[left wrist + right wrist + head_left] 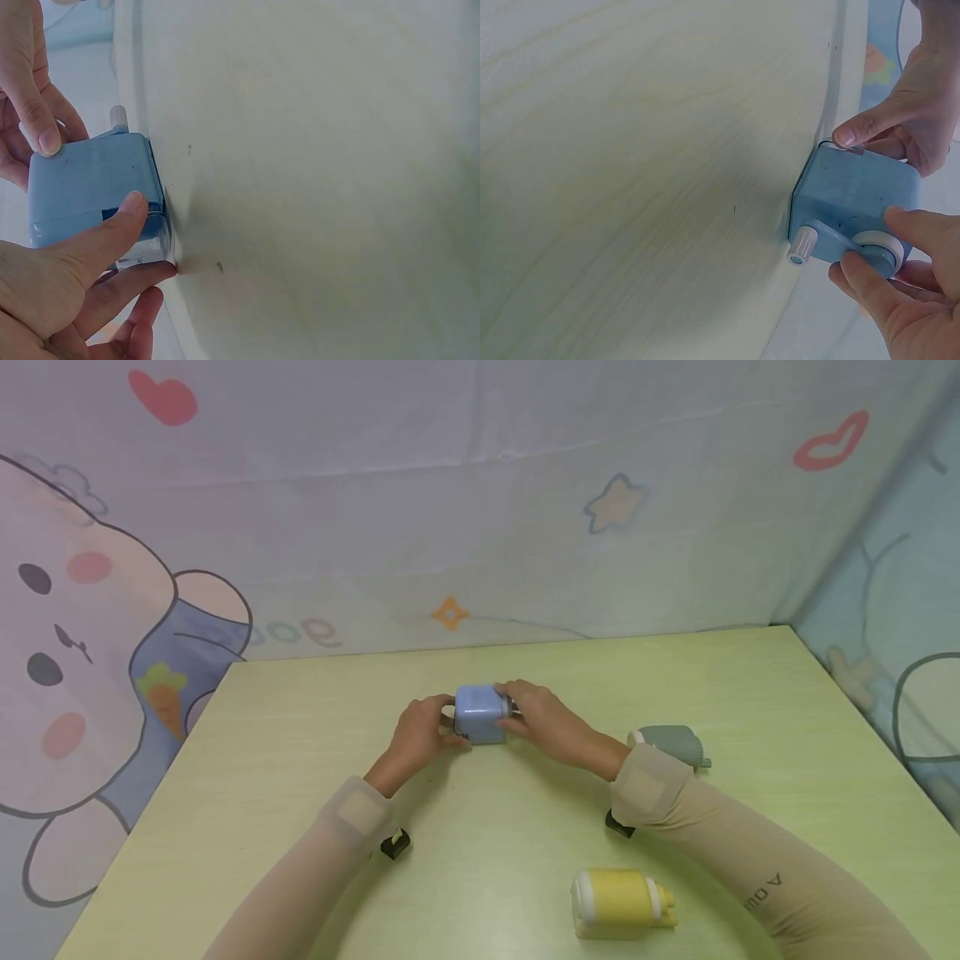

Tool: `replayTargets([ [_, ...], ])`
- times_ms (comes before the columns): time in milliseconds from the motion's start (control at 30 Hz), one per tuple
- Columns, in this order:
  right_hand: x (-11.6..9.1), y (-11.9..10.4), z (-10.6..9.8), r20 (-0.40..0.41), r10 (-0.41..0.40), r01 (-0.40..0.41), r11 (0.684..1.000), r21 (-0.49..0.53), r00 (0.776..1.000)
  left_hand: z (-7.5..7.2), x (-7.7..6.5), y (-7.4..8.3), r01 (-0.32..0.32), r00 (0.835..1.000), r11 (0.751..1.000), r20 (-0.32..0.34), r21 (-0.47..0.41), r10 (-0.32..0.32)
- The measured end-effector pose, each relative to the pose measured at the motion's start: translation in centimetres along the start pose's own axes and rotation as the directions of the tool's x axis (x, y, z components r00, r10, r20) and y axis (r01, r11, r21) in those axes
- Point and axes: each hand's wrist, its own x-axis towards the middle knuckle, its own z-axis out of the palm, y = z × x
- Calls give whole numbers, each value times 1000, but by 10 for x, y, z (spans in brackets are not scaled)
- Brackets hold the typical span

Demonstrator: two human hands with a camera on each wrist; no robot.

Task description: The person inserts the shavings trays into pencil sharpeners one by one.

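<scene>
A blue hand-crank pencil sharpener (480, 714) is between both hands, over the far middle of the table. My left hand (418, 731) grips its left end; in the left wrist view the thumb lies along the blue case beside a clear plastic part (146, 251), with a finger below. My right hand (551, 722) holds the opposite, crank end. In the right wrist view, its thumb and fingers pinch around the crank hub (877, 259) and case edge. The crank's pale knob (802, 244) sticks out beside those fingers. Whether the sharpener touches the table, I cannot tell.
A grey-green sharpener (671, 743) lies on the right, partly behind the right sleeve. Nearer the front lies a yellow sharpener (618, 897). Small black pieces show by each wrist. A patterned cloth (525, 527) hangs behind the table (480, 827), another along the right.
</scene>
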Motion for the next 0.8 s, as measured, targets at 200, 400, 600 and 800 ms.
replayTargets([
  [200,0,0,0,-3,-5,5,1000,-7,1000,0,0,1,18,1000,1000,8,-19,-18],
  [400,0,-1,-1,-4,-9,9,1000,-10,1000,-1,1,2,28,999,999,18,-41,-27],
  [600,0,-1,-1,-2,-12,12,1000,-14,1000,0,2,2,34,999,998,22,-55,-33],
  [800,0,0,-1,3,-7,7,1000,-15,1000,-1,4,1,38,999,997,24,-70,-36],
])
